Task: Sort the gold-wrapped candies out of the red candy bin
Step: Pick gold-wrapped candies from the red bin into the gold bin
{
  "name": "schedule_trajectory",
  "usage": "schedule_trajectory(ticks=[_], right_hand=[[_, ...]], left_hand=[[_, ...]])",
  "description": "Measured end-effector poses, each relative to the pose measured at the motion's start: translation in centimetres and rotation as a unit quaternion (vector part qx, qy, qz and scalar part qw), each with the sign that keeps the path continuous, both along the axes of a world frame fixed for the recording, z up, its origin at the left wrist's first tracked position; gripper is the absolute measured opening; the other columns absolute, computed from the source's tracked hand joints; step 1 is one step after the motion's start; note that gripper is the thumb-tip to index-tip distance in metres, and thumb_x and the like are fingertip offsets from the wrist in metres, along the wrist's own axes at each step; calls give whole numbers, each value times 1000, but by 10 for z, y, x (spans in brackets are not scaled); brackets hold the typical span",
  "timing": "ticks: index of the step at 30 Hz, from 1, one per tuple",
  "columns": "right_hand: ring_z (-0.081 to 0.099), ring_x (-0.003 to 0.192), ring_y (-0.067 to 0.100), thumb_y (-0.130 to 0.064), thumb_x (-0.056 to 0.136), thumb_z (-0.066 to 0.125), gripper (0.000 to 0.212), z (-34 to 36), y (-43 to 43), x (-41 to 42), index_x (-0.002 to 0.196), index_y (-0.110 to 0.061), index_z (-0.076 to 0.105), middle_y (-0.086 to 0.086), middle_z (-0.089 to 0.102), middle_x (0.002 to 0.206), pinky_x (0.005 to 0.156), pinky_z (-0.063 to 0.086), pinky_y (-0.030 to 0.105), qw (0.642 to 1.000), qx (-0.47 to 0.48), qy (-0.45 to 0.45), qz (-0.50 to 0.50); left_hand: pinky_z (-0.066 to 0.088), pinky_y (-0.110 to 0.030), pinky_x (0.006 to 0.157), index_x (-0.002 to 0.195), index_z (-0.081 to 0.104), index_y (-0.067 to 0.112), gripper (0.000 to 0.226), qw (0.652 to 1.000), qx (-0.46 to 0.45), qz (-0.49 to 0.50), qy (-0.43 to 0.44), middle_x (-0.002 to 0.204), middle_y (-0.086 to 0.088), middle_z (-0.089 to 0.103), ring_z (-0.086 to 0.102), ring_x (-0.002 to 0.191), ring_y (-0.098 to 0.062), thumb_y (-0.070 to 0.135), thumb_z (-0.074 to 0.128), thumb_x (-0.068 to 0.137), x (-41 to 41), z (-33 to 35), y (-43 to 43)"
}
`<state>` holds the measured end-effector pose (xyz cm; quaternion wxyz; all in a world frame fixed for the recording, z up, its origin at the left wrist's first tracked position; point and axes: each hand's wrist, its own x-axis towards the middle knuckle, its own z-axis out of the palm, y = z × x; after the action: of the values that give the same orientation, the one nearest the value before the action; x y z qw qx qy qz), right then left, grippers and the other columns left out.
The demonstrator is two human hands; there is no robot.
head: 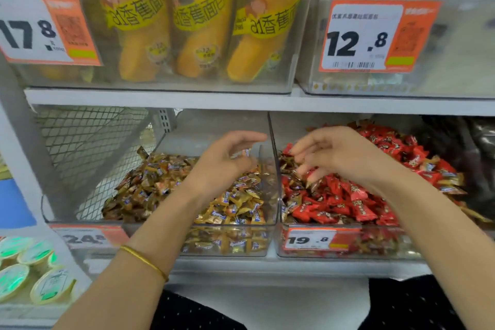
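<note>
Two clear bins sit side by side on the lower shelf. The left bin [222,241] holds gold-wrapped candies [235,206]. The right bin [375,248] holds red-wrapped candies [356,203] with some gold ones mixed in along its left side [288,166] and right edge [450,187]. My left hand [227,161] hovers over the gold bin near the divider and pinches a small wrapped candy [245,153] in its fingertips. My right hand [337,153] reaches into the red bin, fingers curled down onto the pile; whether it grips a candy is hidden.
A clear divider wall [274,158] stands between the bins. The shelf above [160,96] carries clear boxes of yellow banana-bread packs [203,35] and price tags. A wire mesh panel [88,147] lies to the left. Cups with green lids [29,270] sit at lower left.
</note>
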<state>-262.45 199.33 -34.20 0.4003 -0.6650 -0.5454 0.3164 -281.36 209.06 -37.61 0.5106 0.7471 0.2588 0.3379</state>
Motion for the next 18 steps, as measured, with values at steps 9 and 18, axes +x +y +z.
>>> schedule_trajectory(ticks=[9,18], right_hand=[[50,85,-1,-37,75,76,54,-52,16,3,122,-15,61,-6,59,107,67,37,10,939,-49,-302,156],[57,100,25,-34,76,75,46,-65,25,0,112,-8,62,9,62,110,86,48,41,929,-61,-340,135]], left_hand=[[33,-40,110,91,65,45,49,997,74,-4,26,116,32,53,49,120,1,-3,58,85,46,-8,-16],[42,-44,103,94,69,35,42,999,32,1,7,111,30,59,57,114,-9,-4,55,87,55,-7,-16]])
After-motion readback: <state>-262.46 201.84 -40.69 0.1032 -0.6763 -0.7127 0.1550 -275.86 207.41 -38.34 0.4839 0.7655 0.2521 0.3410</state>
